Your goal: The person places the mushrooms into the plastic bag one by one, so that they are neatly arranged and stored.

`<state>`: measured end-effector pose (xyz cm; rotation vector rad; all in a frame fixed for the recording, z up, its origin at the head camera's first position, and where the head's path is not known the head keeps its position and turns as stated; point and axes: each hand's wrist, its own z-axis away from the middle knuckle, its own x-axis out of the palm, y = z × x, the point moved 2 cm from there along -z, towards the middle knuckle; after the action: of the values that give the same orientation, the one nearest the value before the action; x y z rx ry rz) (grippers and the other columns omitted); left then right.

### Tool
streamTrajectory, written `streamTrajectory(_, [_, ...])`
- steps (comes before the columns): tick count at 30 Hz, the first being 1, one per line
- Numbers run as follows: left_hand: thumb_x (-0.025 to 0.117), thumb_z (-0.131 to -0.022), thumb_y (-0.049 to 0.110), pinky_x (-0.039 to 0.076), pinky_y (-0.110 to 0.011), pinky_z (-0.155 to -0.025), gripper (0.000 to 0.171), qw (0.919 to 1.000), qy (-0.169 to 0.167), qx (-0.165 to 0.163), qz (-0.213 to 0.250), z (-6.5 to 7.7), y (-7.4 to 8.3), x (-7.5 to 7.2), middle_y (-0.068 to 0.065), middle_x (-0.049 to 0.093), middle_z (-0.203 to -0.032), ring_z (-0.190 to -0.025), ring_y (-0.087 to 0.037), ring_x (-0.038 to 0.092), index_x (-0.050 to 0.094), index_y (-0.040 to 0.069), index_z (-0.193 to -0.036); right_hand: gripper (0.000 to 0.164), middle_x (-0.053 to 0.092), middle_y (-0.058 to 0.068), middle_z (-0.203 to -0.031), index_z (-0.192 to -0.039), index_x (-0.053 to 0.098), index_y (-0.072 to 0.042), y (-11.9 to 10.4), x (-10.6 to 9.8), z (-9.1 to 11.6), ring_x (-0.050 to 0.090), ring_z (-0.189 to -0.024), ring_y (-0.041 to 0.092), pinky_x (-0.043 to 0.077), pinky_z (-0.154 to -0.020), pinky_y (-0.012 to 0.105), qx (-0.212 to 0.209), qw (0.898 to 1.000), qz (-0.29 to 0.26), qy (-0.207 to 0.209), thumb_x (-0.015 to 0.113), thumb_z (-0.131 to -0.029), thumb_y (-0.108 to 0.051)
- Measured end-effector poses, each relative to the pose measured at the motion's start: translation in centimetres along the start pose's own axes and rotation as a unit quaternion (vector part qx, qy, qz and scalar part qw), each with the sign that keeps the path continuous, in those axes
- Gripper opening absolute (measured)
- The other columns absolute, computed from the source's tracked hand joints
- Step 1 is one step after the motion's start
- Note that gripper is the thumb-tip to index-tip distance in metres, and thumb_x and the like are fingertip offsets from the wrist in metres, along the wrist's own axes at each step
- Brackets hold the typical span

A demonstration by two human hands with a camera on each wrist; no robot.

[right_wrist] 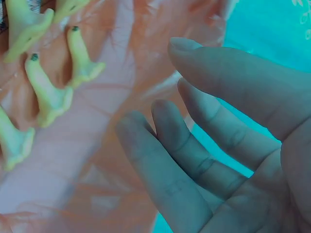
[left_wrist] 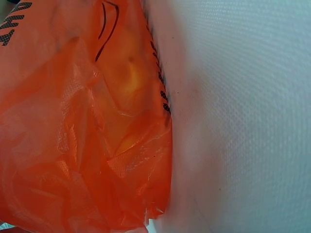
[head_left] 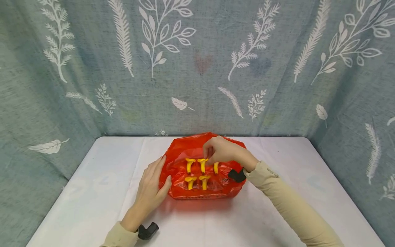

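Several yellow chanterelle-shaped mushrooms [head_left: 190, 165] with flared caps and dark stem tips lie in two rows on a red plastic bag [head_left: 185, 147]. Three are in the back row and two in the front row. My left hand [head_left: 151, 183] rests along the bag's left edge, fingers extended and thumb over the near left side. Over the back of the bag is my right hand [head_left: 223, 149], partly covering the back row's right mushroom [head_left: 216, 167]. In the right wrist view its loosely bent fingers [right_wrist: 165, 179] and thumb stand apart with nothing between them, beside the mushrooms [right_wrist: 48, 92].
The bag lies on a white cloth-covered table [head_left: 277, 212]. Dark lettering runs along the bag's side [left_wrist: 97, 145] in the left wrist view. A grey-green curtain [head_left: 200, 68] with white leaf prints hangs behind the table and at both sides. Black camera mounts [head_left: 148, 231] sit at both wrists.
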<state>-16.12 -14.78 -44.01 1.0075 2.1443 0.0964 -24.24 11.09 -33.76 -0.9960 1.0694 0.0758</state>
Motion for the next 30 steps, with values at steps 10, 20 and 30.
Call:
streamTrajectory(10, [0.056,-0.088,0.022,0.04,-0.048,-0.098,0.063,0.9999,-0.007,-0.008,-0.002,0.0,0.1,0.0,-0.018,0.052,-0.141,-0.124,-0.034,0.05,0.046,-0.003,-0.144,0.012,0.067,-0.004,-0.079,-0.083,0.069,-0.011,-0.3,-1.4,1.8,0.064,-0.074,0.012,0.053,-0.068,0.031,-0.007,0.999,0.012,0.038,0.081,-0.08,-0.01])
streamTrajectory(20, [0.057,-0.087,0.021,0.039,-0.049,-0.098,0.063,0.9999,-0.007,-0.007,0.0,0.0,0.2,0.0,-0.019,0.053,-0.14,-0.123,-0.034,0.051,0.046,-0.004,-0.144,0.012,0.067,-0.007,-0.08,-0.083,0.07,-0.012,0.1,-1.9,3.9,0.062,-0.077,0.012,0.052,-0.069,0.033,-0.022,0.996,0.01,0.084,0.082,-0.08,-0.012])
streamTrajectory(30, [0.055,-0.088,0.023,0.039,-0.049,-0.097,0.062,1.0,-0.004,-0.003,-0.002,0.0,0.0,0.1,-0.019,0.053,-0.139,-0.122,-0.034,0.051,0.046,-0.004,-0.144,0.013,0.068,-0.004,-0.085,-0.085,0.07,-0.015,0.9,-2.6,6.7,0.063,-0.083,0.015,0.054,-0.072,0.036,-0.003,0.988,-0.04,0.15,0.082,-0.08,-0.013])
